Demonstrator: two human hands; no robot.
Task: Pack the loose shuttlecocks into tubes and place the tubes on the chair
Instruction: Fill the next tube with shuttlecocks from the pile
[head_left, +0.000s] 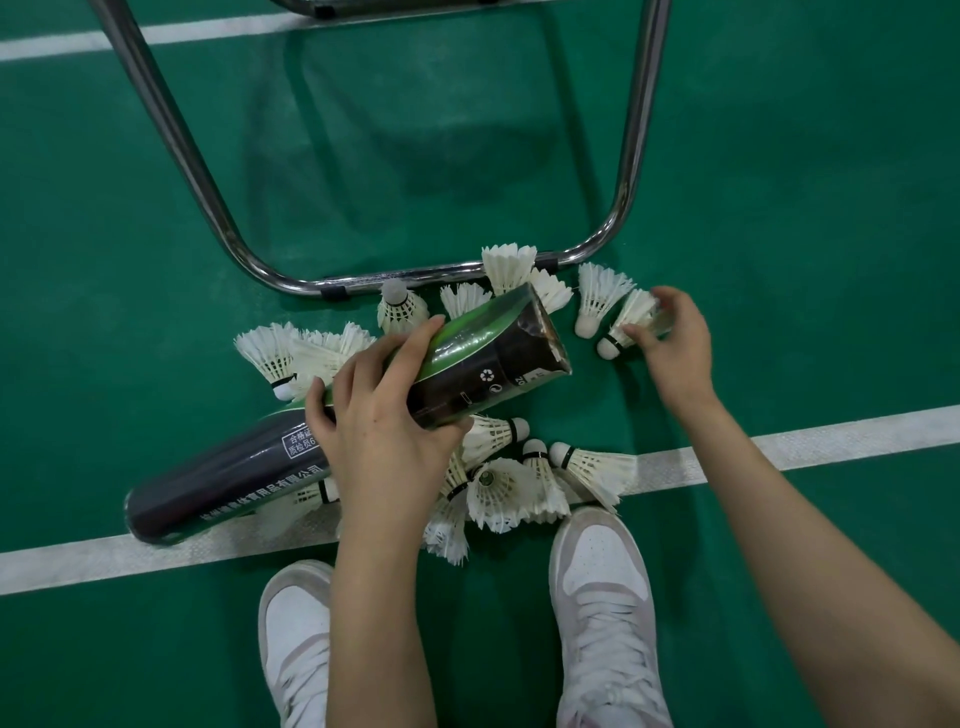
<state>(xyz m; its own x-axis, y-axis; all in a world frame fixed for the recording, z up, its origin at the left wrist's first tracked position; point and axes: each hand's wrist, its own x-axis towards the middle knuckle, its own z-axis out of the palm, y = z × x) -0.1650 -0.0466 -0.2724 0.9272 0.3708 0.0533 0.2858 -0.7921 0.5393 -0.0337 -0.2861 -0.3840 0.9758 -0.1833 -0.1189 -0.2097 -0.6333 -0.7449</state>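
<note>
My left hand (382, 421) grips a black and green tube (488, 358) around its middle, its open mouth pointing up and to the right. A second dark tube (218, 483) lies on the floor under my left wrist. My right hand (670, 343) pinches the feathers of a white shuttlecock (626, 325) lying on the floor to the right of the tube's mouth. Several loose shuttlecocks (498, 488) lie scattered on the green floor around and under the tubes.
The chrome chair frame (363, 283) runs along the floor just behind the pile, its legs rising at left and right. A white court line (831, 434) crosses below the pile. My two white shoes (602, 587) stand at the bottom.
</note>
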